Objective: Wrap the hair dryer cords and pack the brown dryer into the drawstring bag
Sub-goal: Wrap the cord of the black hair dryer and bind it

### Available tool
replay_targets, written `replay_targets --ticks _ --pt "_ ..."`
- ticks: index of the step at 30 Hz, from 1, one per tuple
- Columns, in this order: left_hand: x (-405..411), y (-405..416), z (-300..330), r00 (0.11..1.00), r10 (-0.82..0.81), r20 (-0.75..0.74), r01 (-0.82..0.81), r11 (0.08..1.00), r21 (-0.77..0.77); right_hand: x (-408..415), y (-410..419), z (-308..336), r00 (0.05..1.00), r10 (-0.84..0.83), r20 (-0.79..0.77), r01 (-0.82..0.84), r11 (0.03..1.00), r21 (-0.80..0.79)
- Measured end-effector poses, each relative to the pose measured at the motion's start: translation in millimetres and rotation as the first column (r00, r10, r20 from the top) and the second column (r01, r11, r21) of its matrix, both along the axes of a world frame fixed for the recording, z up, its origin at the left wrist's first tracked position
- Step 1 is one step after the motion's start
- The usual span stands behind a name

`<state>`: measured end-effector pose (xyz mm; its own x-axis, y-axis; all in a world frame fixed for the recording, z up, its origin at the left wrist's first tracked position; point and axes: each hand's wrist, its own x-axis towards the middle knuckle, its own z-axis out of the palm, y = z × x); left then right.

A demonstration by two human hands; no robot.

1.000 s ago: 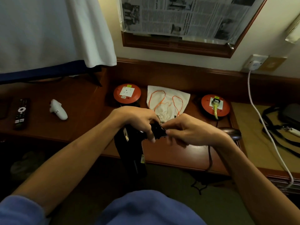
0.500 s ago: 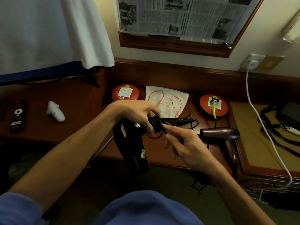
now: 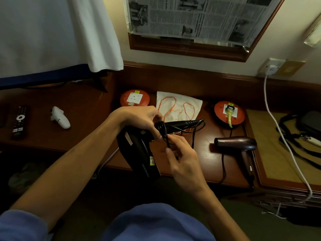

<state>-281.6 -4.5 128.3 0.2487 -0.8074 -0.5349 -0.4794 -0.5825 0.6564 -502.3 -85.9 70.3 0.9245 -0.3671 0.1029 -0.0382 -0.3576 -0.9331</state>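
My left hand (image 3: 142, 119) grips the handle of a black hair dryer (image 3: 140, 153), whose body points down toward me. Its black cord (image 3: 194, 134) is looped round the handle and trails off to the right. Just below the handle, my right hand (image 3: 182, 157) pinches the cord. The brown hair dryer (image 3: 238, 143) lies on the wooden desk (image 3: 86, 119) to the right, its handle toward the desk edge and its cord hanging off. Behind my hands, flat at the back of the desk, lies the white drawstring bag (image 3: 178, 106) with orange strings.
Two orange socket reels (image 3: 134, 98) (image 3: 229, 113) flank the bag, the right one with a plug in it. A TV remote (image 3: 20, 121) and a white controller (image 3: 60, 117) lie at left. A white cable (image 3: 281, 127) and black straps (image 3: 295, 141) cross the right side.
My right hand has come down and back from the handle, drawing the cord downward. The handle and the brown dryer behind it have come into view.
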Motion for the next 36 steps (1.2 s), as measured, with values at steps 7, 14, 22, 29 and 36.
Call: replay_targets --ticks 7,14,22,29,36 --pt "-3.8 7.3 0.2 0.999 -0.015 -0.032 0.013 0.998 -0.065 -1.8 -14.2 -13.2 0.986 0.023 -0.168 -0.03 0.999 -0.039" --pt "-8.6 10.3 -3.3 0.997 -0.082 -0.005 0.082 0.994 -0.079 14.5 -47.7 -14.0 0.882 0.137 -0.451 -0.224 0.964 -0.145" --pt "0.4 33.5 8.2 0.975 0.088 -0.206 -0.124 0.977 -0.172 15.6 -49.8 -21.6 0.887 0.237 -0.397 -0.26 0.966 -0.003" --pt "-33.9 2.0 8.4 0.937 -0.337 -0.089 0.347 0.927 0.146 42.6 -77.7 -21.1 0.779 0.466 -0.42 -0.443 0.882 0.158" --pt "-44.0 -4.2 -26.0 0.951 -0.309 -0.017 0.303 0.916 0.262 57.5 -85.5 31.0 0.615 0.613 -0.497 -0.667 0.74 0.087"
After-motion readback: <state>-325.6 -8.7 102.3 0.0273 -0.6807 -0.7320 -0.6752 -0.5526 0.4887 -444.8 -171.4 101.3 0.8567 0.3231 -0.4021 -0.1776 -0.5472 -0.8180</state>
